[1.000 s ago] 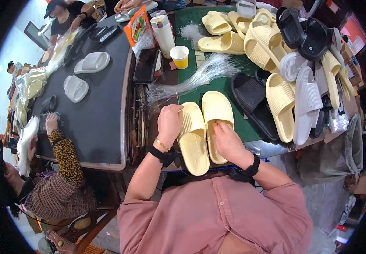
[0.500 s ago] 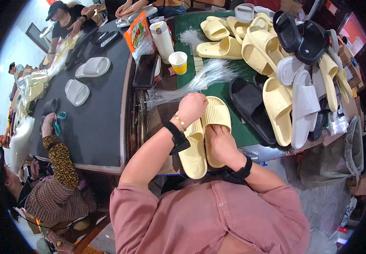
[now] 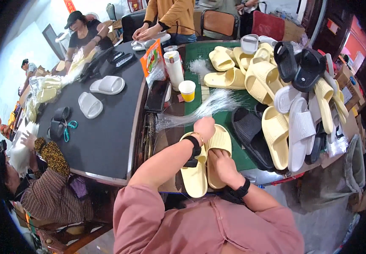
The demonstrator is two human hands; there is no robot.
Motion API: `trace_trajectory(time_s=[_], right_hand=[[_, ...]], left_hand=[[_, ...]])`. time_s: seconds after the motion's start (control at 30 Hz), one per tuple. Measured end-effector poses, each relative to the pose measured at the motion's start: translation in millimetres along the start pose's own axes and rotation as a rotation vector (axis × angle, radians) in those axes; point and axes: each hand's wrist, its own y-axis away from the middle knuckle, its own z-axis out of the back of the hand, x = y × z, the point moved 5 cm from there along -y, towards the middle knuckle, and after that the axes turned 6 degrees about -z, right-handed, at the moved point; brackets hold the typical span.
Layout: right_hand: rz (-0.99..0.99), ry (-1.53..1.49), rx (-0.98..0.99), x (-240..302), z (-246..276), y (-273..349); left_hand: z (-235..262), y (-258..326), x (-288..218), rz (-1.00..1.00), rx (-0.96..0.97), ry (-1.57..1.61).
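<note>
A pair of pale yellow slide slippers lies side by side at the near edge of the table: a left slipper (image 3: 194, 178) and a right slipper (image 3: 217, 146). My right hand (image 3: 224, 168) has its fingers tucked into the right slipper's opening, under the ribbed strap. Closed above the toe end, between the two straps, is my left hand (image 3: 204, 129); its fingertips are turned away, so anything pinched in them is hidden. My left wrist covers part of the left slipper's strap. Just beyond lies a fanned bundle of clear plastic strands (image 3: 208, 106).
Yellow, white and black slippers (image 3: 264, 80) are heaped at the right, beside a large black slipper (image 3: 250, 131). A paper cup (image 3: 187, 91), white bottle (image 3: 174, 70) and phone (image 3: 157, 96) stand or lie ahead. Turquoise-handled scissors (image 3: 68, 130) rest near a co-worker's hand (image 3: 29, 140).
The view has tilted up, so the scene sits lower. My left hand has shifted slightly right over the slippers. The co-worker's hand at the left has moved from the black slippers to white strands.
</note>
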Motion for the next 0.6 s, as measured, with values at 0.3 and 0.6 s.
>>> trace_trajectory(time_s=[0.3, 0.6], right_hand=[[-0.079, -0.524, -0.248, -15.8, 51.8, 2.6], [-0.054, -0.497, -0.255, -20.1, 40.4, -84.5]], left_hand=[[34.1, 43.9, 42.9, 0.085, -0.346, 0.64], [16.8, 85.4, 39.8, 0.094, -0.391, 1.087]])
